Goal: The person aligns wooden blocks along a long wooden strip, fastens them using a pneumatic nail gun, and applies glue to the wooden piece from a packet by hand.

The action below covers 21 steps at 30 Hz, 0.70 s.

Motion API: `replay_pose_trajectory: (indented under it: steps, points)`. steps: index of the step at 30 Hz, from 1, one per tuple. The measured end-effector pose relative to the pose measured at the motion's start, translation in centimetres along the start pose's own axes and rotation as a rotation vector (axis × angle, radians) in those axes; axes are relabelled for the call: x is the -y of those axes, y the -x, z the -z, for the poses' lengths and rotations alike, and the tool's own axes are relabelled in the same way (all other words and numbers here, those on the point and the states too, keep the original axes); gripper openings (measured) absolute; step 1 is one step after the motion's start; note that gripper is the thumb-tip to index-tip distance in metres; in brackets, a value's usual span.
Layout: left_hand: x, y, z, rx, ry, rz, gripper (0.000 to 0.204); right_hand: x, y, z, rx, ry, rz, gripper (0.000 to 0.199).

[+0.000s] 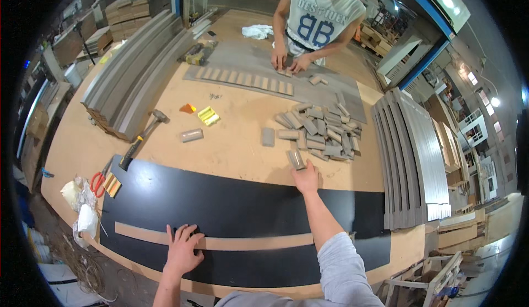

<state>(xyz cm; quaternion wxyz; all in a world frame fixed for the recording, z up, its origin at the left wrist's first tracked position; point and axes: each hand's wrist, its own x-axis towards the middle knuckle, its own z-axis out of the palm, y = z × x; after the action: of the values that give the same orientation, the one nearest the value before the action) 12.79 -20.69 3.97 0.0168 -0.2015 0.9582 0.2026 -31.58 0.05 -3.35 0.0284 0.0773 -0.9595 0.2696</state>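
Note:
A long tan strip (248,243) lies across the black board (149,191) in front of me. My left hand (184,252) rests on the strip left of its middle, with its fingers spread. Farther off and to the right, my right hand (306,178) grips the near end of a small grey-and-tan block (296,159). That hand is just beyond the board's far edge. A heap of similar small blocks (317,131) lies beyond it, and one loose block (268,137) sits to the heap's left.
A co-worker (319,20) handles small pieces across the table, near a row of blocks (245,81). Stacked grey strips stand left (132,81) and right (410,158). A hammer (143,139), red-handled scissors (99,183) and yellow pieces (209,116) lie on the left.

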Motion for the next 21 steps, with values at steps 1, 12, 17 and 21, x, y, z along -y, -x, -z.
replay_pose_trajectory:
  steps: [1,12,17,21]
  points:
    - [-0.4,0.7,0.4,0.025,0.052,0.037,0.054,0.8,0.1,-0.2,0.006,-0.016,0.012,0.06]
    - [-6.7,-1.1,-1.9,0.059,0.211,-0.102,0.056,0.3,15.1,12.6,0.531,-0.439,0.408,0.051]
    - [-13.2,-4.3,-6.6,0.008,0.2,-0.342,0.061,-6.1,25.0,18.5,0.43,-0.38,0.212,0.051]
    - [-16.4,-7.1,-8.1,0.088,0.133,-0.426,0.055,-10.5,29.8,20.2,0.371,-0.346,0.098,0.05]
